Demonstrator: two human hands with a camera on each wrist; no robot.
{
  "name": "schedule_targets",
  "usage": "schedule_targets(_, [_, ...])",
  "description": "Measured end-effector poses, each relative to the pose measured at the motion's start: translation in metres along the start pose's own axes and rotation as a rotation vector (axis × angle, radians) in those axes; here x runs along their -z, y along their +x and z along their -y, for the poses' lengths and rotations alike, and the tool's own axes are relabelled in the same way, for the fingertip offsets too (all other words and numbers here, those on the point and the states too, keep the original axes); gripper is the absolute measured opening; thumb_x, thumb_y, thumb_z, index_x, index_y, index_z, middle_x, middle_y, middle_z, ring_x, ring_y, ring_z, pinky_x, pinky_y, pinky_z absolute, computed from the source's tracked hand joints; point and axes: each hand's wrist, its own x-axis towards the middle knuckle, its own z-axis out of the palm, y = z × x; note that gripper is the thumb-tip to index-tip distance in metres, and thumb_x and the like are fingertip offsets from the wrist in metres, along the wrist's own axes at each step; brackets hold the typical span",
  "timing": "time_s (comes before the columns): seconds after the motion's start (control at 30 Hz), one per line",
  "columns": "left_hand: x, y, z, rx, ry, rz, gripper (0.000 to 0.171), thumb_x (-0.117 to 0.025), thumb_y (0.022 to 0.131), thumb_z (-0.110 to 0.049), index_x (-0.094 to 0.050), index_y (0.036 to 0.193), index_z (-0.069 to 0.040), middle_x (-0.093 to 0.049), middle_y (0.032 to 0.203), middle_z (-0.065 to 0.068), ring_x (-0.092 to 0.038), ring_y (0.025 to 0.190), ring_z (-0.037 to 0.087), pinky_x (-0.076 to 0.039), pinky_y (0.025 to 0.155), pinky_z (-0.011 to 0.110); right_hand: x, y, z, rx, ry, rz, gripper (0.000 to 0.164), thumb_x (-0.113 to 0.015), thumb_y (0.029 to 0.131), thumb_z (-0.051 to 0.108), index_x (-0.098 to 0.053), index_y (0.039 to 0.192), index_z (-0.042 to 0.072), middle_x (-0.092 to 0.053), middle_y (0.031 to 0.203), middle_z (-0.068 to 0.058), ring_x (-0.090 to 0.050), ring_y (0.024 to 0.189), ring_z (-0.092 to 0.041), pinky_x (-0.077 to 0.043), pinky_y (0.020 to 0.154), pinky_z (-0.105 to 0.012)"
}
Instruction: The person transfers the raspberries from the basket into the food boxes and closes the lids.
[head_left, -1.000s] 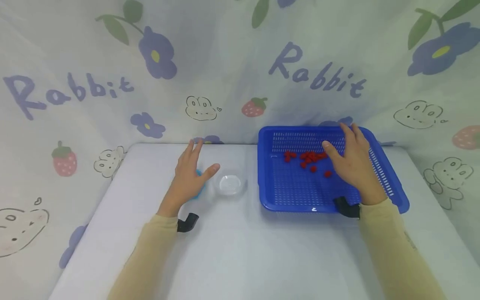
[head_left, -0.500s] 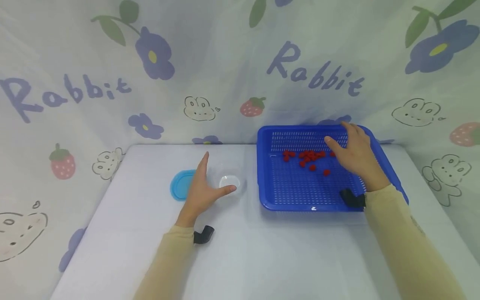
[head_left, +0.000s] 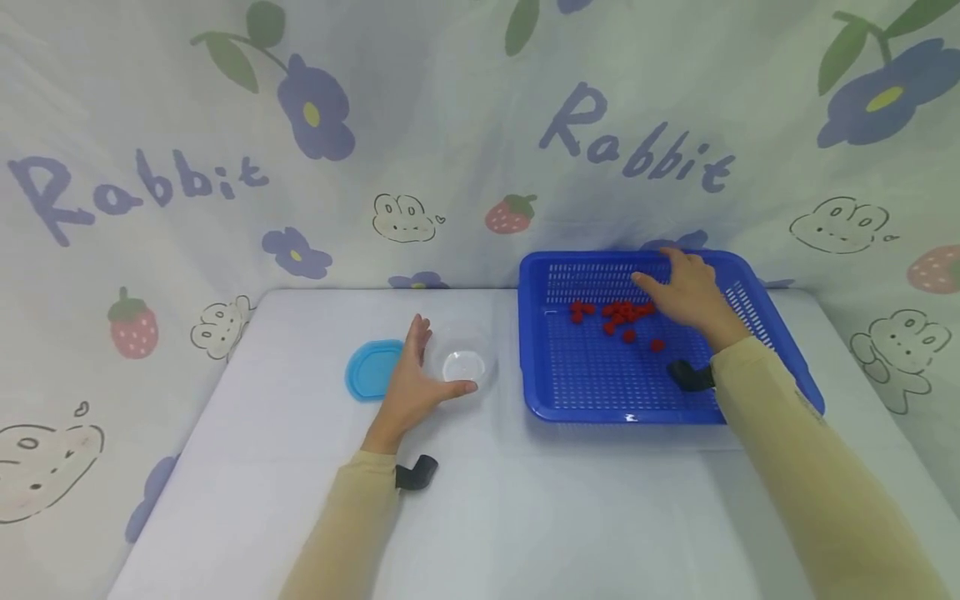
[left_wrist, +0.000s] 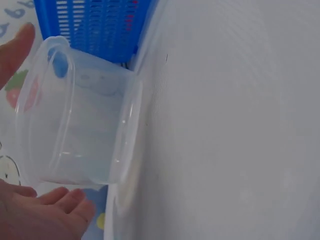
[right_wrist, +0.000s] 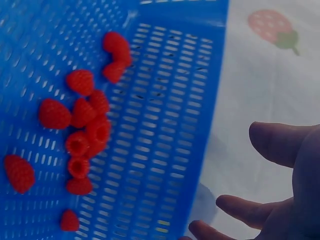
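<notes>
We see the tub (head_left: 463, 364) upright on the worktop (head_left: 570, 517), between the lid (head_left: 369, 372) and the basket (head_left: 585, 414) where the berries (right_wrist: 83, 112) lie. The left grip (head_left: 409, 388) is spread loosely about the tub, thumb at its near side and fingers at its far side, holding nothing that we can be sure of; the right grip (head_left: 688, 298) is also unclenched and holds nothing, poised over the basket's far right part. We judge that the tub, which looks light and smooth, could skid or tip if the thumb pressed before the fingers met the other wall, and too hard a squeeze might buckle it. A sideways swing of the left grip could nudge the lid. On the right, a low sweep might catch the basket's rim and jolt the berries, or crush some if they are soft. We cannot tell whether the left fingers touch the tub: its clear wall fades into the white behind it. The left grip covers the lid's right edge, the right grip covers some of the basket floor, overlapping berries defeat a count, and the right wrist view cuts off the lower fingers.
</notes>
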Motion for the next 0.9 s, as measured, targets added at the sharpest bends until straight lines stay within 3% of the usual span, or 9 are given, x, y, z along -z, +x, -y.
schedule_targets(0.2, [0.005,-0.005,-0.018,-0.007,-0.064,0.057,0.128,-0.088,0.06,-0.023,0.004,0.149,-0.02,-0.022,0.152,0.006,-0.014,0.14,0.021,-0.017,0.112,0.045,-0.01,0.015,-0.002,0.019,-0.05,0.044,0.074,-0.045,0.093,0.048,-0.028,0.14,-0.006,-0.028,0.138,-0.036,-0.011,0.13,-0.053,0.002,0.103,-0.067])
schedule_targets(0.37, [0.006,-0.008,-0.024,-0.014,-0.013,0.082,0.126,-0.088,0.06,-0.022,0.002,0.149,-0.016,-0.028,0.15,0.009,-0.017,0.139,0.026,-0.016,0.11,0.051,-0.02,0.025,-0.005,-0.002,-0.077,0.076,0.066,-0.046,0.093,0.045,-0.039,0.132,-0.008,-0.036,0.132,-0.035,-0.017,0.127,-0.054,-0.004,0.103,-0.067])
schedule_targets(0.5, [0.004,-0.004,-0.015,-0.002,0.0,0.096,0.122,-0.087,0.061,-0.021,-0.003,0.149,-0.021,-0.03,0.149,0.004,-0.017,0.139,0.024,-0.014,0.11,0.054,-0.025,0.028,-0.007,-0.019,-0.085,0.1,0.063,-0.047,0.092,0.044,-0.044,0.128,-0.008,-0.041,0.129,-0.034,-0.024,0.125,-0.053,-0.012,0.103,-0.066])
schedule_targets(0.7, [0.0,0.004,0.008,0.001,0.033,0.102,0.117,-0.088,0.058,-0.035,-0.012,0.148,-0.03,-0.035,0.145,-0.011,-0.021,0.138,0.015,-0.016,0.11,0.052,-0.029,0.031,-0.008,-0.02,-0.099,0.14,0.06,-0.049,0.092,0.039,-0.044,0.128,-0.01,-0.044,0.128,-0.033,-0.033,0.121,-0.051,-0.023,0.102,-0.062])
schedule_targets(0.9, [-0.001,0.008,0.011,-0.009,0.079,0.112,0.117,-0.087,0.059,-0.038,-0.011,0.148,-0.031,-0.037,0.143,-0.012,-0.025,0.136,0.015,-0.017,0.11,0.052,-0.031,0.033,-0.008,-0.011,-0.138,0.186,0.056,-0.053,0.091,0.033,-0.046,0.126,-0.011,-0.047,0.125,-0.033,-0.041,0.115,-0.05,-0.035,0.096,-0.058])
